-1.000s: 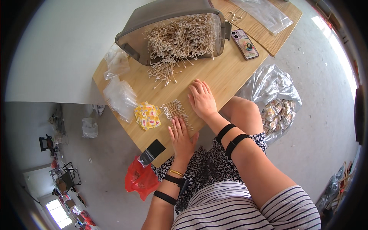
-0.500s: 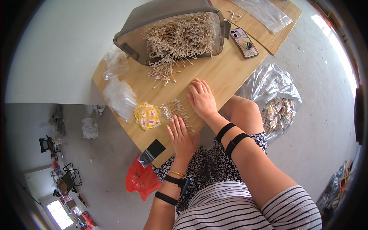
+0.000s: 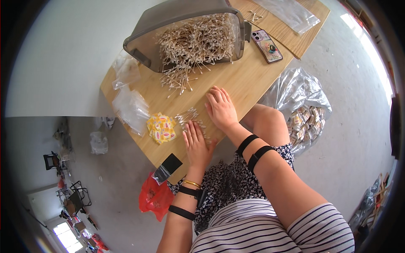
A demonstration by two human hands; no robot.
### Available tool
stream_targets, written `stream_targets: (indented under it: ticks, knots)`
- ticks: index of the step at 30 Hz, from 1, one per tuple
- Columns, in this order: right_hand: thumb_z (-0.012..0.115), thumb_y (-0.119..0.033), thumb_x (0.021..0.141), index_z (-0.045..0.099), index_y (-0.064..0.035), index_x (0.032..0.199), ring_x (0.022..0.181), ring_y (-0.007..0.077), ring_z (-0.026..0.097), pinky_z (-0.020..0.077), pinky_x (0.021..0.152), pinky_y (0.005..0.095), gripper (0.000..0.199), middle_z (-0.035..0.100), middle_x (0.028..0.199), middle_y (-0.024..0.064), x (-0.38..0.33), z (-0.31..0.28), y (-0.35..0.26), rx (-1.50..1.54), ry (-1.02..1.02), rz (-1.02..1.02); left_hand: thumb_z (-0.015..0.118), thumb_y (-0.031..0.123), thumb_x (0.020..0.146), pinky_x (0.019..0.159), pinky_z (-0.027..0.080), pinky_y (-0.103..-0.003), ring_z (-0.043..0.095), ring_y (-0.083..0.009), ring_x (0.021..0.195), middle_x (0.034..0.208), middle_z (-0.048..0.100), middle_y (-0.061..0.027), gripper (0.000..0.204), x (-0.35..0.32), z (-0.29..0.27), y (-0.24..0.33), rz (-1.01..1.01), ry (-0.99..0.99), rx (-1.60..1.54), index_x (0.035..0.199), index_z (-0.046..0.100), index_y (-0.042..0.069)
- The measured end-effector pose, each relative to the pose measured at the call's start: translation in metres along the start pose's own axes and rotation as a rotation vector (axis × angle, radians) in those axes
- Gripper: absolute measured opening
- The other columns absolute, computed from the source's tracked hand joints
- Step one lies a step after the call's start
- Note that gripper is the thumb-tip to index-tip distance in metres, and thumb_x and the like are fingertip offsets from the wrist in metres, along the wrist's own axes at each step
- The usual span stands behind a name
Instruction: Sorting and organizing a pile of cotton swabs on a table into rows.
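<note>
My left hand (image 3: 197,143) lies flat, fingers stretched out, over the near part of a small row of cotton swabs (image 3: 187,114). Its fingers cover some of them. My right hand (image 3: 222,109) rests palm down on the wooden table just right of the swabs, fingers extended and holding nothing visible. Left of the swabs lies a pile of small yellow and white printed slips (image 3: 161,128). Beyond my hands, a grey plastic bin (image 3: 143,36) lies on its side, and a heap of cotton swabs (image 3: 196,40) spills from its mouth.
Clear plastic bags (image 3: 130,107) lie along the table's left side. A phone (image 3: 267,46) sits right of the bin. A black square pad (image 3: 172,162) is at the near edge, above a red bag (image 3: 155,198). Right of my knee stands a clear sack (image 3: 301,90) of small packets.
My left hand has slid a little forward, farther over the small row of swabs. My right hand stays in nearly the same place.
</note>
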State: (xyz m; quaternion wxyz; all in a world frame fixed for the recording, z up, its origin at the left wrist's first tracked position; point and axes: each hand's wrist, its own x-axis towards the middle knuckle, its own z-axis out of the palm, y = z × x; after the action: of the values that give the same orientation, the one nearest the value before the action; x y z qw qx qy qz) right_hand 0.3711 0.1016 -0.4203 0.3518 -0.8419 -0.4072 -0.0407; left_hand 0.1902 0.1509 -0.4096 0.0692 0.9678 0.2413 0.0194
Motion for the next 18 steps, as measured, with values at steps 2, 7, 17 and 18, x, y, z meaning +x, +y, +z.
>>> stream_targets:
  ticks: [2, 7, 17, 18]
  knots:
    - [0.056, -0.025, 0.098, 0.059, -0.0038, 0.126, 0.139, 0.0275, 0.044, 0.0286, 0.122, 0.0424, 0.035, 0.056, 0.134, 0.0127, 0.000, 0.000, 0.000, 0.002, -0.005, 0.005, 0.057, 0.051, 0.095, 0.126, 0.007, -0.054, 0.013, -0.0430, 0.155, 0.164, 0.017, -0.0315, 0.097, -0.004, -0.004, 0.003, 0.000, -0.006, -0.044, 0.157, 0.017, -0.012]
    - [0.057, -0.025, 0.098, 0.059, -0.0042, 0.126, 0.139, 0.0274, 0.044, 0.0286, 0.122, 0.0423, 0.035, 0.056, 0.134, 0.0123, 0.001, 0.002, 0.000, -0.001, 0.006, 0.003, 0.057, 0.051, 0.096, 0.125, 0.006, -0.055, 0.012, -0.0425, 0.155, 0.165, 0.017, -0.0314, 0.097, -0.008, -0.007, 0.002, 0.015, -0.022, -0.006, 0.157, 0.015, -0.011]
    - [0.056, -0.024, 0.098, 0.059, -0.0032, 0.127, 0.138, 0.0273, 0.045, 0.0289, 0.122, 0.0428, 0.036, 0.056, 0.133, 0.0130, 0.001, 0.003, -0.003, 0.011, 0.009, 0.004, 0.048, 0.054, 0.100, 0.125, 0.000, -0.055, 0.007, -0.0366, 0.157, 0.168, 0.010, -0.0251, 0.094, 0.043, -0.010, -0.029, -0.057, 0.046, 0.005, 0.160, 0.009, -0.006]
    - [0.056, -0.024, 0.098, 0.059, -0.0031, 0.127, 0.139, 0.0276, 0.044, 0.0289, 0.122, 0.0430, 0.036, 0.056, 0.133, 0.0132, 0.000, 0.003, -0.002, 0.021, 0.021, 0.008, 0.047, 0.054, 0.100, 0.125, -0.001, -0.055, 0.006, -0.0357, 0.158, 0.168, 0.010, -0.0247, 0.094, 0.042, -0.008, -0.028, -0.049, 0.015, 0.013, 0.160, 0.008, -0.006]
